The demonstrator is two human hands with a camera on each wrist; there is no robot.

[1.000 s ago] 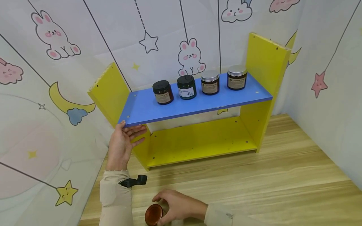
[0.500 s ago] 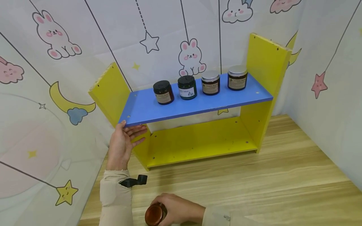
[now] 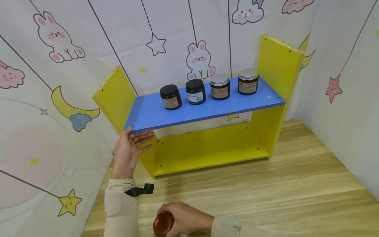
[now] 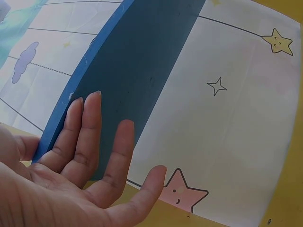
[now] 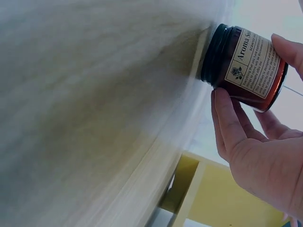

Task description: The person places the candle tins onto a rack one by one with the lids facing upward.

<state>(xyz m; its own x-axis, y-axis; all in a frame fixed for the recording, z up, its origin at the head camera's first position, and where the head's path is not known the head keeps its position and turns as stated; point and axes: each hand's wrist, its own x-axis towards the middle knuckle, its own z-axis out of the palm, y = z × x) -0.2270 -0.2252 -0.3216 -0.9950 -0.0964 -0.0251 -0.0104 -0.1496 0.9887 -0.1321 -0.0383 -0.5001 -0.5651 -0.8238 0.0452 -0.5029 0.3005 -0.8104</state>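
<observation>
At the left front corner of the blue shelf board [image 3: 189, 113], my left hand [image 3: 127, 151] has its thumb on the upper edge and its fingers beneath. In the left wrist view those fingers extend under the board's dark underside [image 4: 137, 75]. Low in the head view, my right hand [image 3: 185, 217] grips an amber candle jar [image 3: 163, 223]. The jar is upside down, its reddish base facing up. The right wrist view shows its "Aroma" label [image 5: 253, 64], with the black lid [image 5: 218, 54] down by the wooden tabletop and fingers and thumb around the glass.
On the blue board stand a black-lidded amber jar [image 3: 170, 97], a green jar [image 3: 195, 92] and two silver-lidded jars, one being the rightmost jar [image 3: 248, 82]. Yellow side panels [image 3: 279, 65] rise at both ends. Below lies a yellow shelf [image 3: 207, 148] on the wooden table [image 3: 296, 184].
The right hand's fingers have come in around the overturned jar, which has tilted and shifted slightly right. My left hand and the shelf stay where they were.
</observation>
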